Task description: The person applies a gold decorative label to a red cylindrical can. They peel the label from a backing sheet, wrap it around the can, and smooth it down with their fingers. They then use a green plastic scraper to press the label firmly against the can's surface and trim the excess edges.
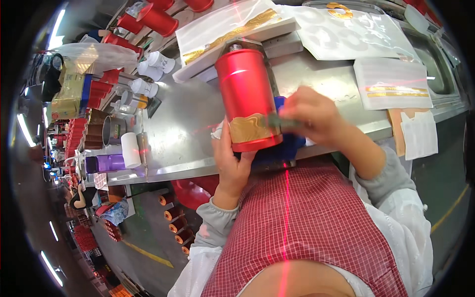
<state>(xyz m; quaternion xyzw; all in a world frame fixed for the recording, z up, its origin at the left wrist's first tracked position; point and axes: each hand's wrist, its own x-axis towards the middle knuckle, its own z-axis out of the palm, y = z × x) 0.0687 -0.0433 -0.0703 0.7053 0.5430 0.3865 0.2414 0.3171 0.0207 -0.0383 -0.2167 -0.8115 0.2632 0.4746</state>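
A shiny red metal cylinder (243, 86) lies over the steel bench, its near end toward me. A gold wavy-edged decal (249, 129) wraps its lower part. My left hand (231, 161) is closed round the near end from the left and below. My right hand (314, 115), slightly blurred, grips a dark green flat tool (286, 123) whose tip lies against the right edge of the decal. Under the cylinder's near end shows a blue cloth (293, 148). A metal fitting (235, 47) sits at the far end.
The steel bench (183, 123) carries a stack of white sheets with a gold strip (227, 32), more decal sheets (393, 84) at right, and white cups (161, 62) at left. A sink (430, 59) lies far right; a white roll (130, 150) stands by the left edge. Red cylinders (157, 20) stand behind.
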